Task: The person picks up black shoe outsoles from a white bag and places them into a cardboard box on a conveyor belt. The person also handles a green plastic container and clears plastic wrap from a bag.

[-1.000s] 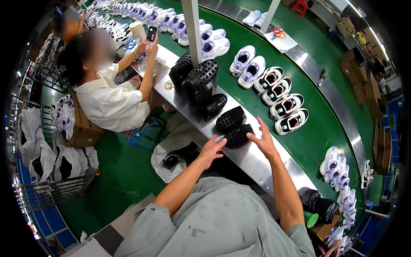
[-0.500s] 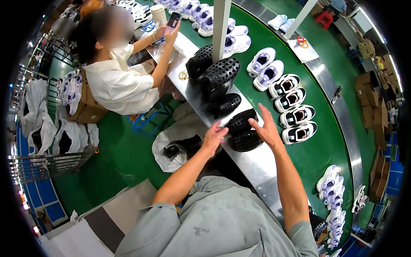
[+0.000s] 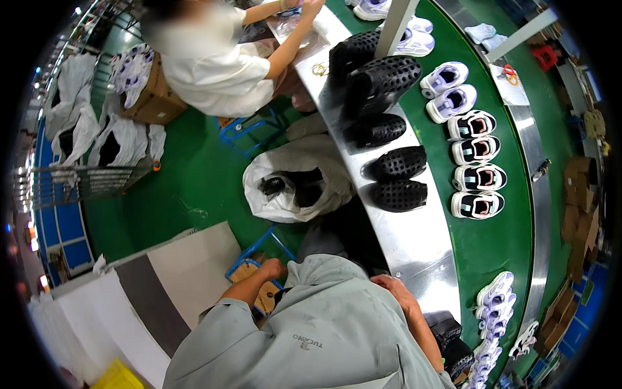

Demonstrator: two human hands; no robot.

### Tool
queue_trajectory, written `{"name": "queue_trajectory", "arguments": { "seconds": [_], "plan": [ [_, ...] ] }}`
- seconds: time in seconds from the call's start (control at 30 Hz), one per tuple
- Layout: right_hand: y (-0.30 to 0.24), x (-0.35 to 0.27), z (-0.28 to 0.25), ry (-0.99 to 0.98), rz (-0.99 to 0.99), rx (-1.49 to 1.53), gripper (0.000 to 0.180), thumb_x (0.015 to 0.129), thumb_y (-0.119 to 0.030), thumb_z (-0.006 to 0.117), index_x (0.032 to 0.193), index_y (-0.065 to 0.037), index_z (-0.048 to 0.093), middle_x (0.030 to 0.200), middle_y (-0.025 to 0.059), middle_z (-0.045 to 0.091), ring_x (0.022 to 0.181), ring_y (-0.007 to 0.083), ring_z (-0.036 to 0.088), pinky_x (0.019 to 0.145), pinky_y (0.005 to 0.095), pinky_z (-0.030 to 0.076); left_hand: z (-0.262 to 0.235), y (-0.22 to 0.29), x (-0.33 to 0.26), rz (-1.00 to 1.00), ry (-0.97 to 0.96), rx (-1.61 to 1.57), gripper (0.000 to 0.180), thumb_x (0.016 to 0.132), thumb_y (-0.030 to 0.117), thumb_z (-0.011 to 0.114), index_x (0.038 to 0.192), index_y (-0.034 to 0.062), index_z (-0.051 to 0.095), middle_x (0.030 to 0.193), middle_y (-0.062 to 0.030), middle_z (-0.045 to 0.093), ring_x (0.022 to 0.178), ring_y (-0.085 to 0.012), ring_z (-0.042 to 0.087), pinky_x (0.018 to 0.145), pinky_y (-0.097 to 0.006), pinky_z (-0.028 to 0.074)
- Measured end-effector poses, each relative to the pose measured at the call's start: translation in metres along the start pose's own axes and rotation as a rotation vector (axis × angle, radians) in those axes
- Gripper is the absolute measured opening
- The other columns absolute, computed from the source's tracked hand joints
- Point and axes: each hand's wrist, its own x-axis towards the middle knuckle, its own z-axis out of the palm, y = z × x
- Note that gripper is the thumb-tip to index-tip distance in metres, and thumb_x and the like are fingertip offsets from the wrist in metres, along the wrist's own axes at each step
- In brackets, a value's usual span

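My left hand point(image 3: 273, 268) is down by my left side, beside a blue-framed stool point(image 3: 264, 299) with a wooden-coloured seat. Its fingers are curled closed, and whatever they may hold is hidden. My right hand point(image 3: 391, 285) hangs low at my right side, near the edge of the metal table point(image 3: 421, 249); my shirt partly covers it and its fingertips do not show. Neither hand touches the two black perforated shoe-shaped pieces point(image 3: 400, 195) lying side by side on the table. Further up stand more such pieces, among them a larger one point(image 3: 389, 81) beside a post.
Right of the table runs a green conveyor point(image 3: 473, 253) carrying white-and-lilac sneakers point(image 3: 451, 102) and black-and-white sneakers point(image 3: 478, 205). A large white sack point(image 3: 259, 201) with dark contents stands on the floor left of the table. Beyond it a co-worker in a white shirt point(image 3: 214, 71) sits.
Both hands have left the two black perforated pieces and dropped back to my sides. Those pieces stay on the table. My view has shifted, bringing the stool into sight.
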Motion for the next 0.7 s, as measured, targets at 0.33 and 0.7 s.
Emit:
{"name": "queue_trajectory", "arguments": {
  "seconds": [0.33, 0.7],
  "plan": [
    [0.018, -0.020, 0.015, -0.061, 0.025, -0.178, 0.047, 0.090, -0.032, 0.071, 0.121, 0.003, 0.063, 0.107, 0.0166, 0.072, 0.099, 0.0265, 0.069, 0.089, 0.0372, 0.054, 0.121, 0.017, -0.039, -0.378, -0.140, -1.452, 0.027, 0.092, 0.024, 0.065, 0.110, 0.0043, 0.071, 0.111, -0.0137, 0.071, 0.098, -0.0290, 0.068, 0.089, -0.046, 0.054],
    [0.055, -0.042, 0.026, 0.146, -0.071, -0.056, 0.051, 0.088, -0.035, 0.069, 0.122, 0.002, 0.062, 0.116, 0.0205, 0.069, 0.105, 0.0339, 0.066, 0.093, 0.0409, 0.052, 0.045, -0.021, -0.042, 0.032, -0.019, 0.165, 0.027, 0.084, 0.013, 0.064, 0.106, -0.0012, 0.069, 0.086, -0.0226, 0.072, 0.085, -0.0420, 0.070, 0.071, -0.049, 0.058]
  ]
}}
